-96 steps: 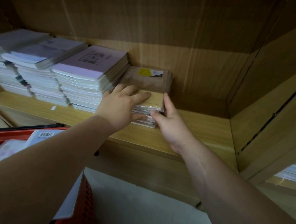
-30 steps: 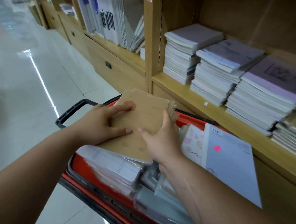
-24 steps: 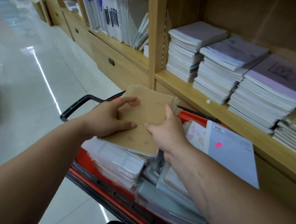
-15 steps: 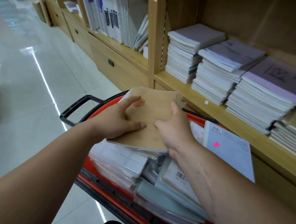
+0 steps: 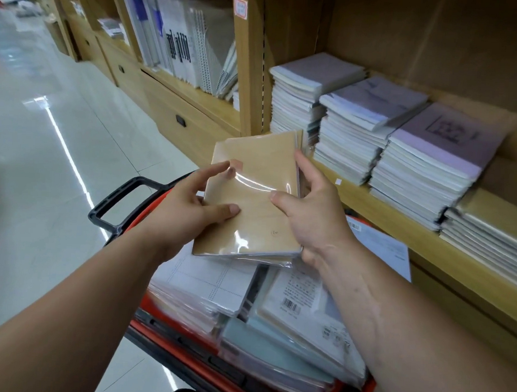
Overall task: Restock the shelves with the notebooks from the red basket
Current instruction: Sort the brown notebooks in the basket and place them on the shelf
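A wrapped bundle of brown notebooks hangs just above the red basket, its long axis running away from the person. The left hand pinches its left edge, thumb on top. The right hand curls round the right edge, so both grips are closed on the bundle. The shelf lies ahead and rightward, nearer the right hand. A matching brown stack sits toward its right end.

Two hands, one red basket
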Available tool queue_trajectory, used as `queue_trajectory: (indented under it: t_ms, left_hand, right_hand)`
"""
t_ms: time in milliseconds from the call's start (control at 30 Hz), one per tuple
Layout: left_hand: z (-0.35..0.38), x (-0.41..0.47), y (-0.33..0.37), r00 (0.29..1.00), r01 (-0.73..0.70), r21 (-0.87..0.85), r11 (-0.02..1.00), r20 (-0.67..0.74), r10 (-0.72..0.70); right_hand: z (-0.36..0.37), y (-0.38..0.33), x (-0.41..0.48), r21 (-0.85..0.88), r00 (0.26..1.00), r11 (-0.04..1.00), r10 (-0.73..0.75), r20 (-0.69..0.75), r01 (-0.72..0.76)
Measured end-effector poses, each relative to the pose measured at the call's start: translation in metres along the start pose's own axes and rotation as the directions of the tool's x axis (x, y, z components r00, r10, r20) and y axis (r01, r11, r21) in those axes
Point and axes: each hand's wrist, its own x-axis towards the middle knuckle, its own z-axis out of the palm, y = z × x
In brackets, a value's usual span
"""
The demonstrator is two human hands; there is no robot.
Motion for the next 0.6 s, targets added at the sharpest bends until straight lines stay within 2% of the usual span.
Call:
queue_trajectory:
  t_ms: [200, 333, 467, 600]
  left_hand:
    - [0.034, -0.005, 0.032, 0.996, -0.085, -0.008, 0.996, -0.003, 0.085]
    - [0.084, -0.008, 0.057, 0.989, -0.142, -0.034, 0.989, 0.042, 0.144]
    - [0.162, -0.012, 0.072, 0.970, -0.150, -0.081, 0.985, 0.180, 0.162]
    - [0.241, -0.014, 0.079, 0.946, -0.157, -0.023, 0.987, 0.283, 0.158]
  right_hand:
    - [-0.053, -0.034, -0.010, 0.022, 0.997, 0.997, -0.074, 0.010, 0.074]
    - [-0.109, -0.048, -0.026, 0.084, 0.996, 0.995, -0.040, -0.075, 0.047]
    - [-0.185, -0.050, -0.049, 0.088, 0.980, 0.996, 0.000, -0.201, 0.018]
    - [-0.259, -0.048, -0.074, 0.066, 0.941, 0.998, 0.030, -0.337, -0.008]
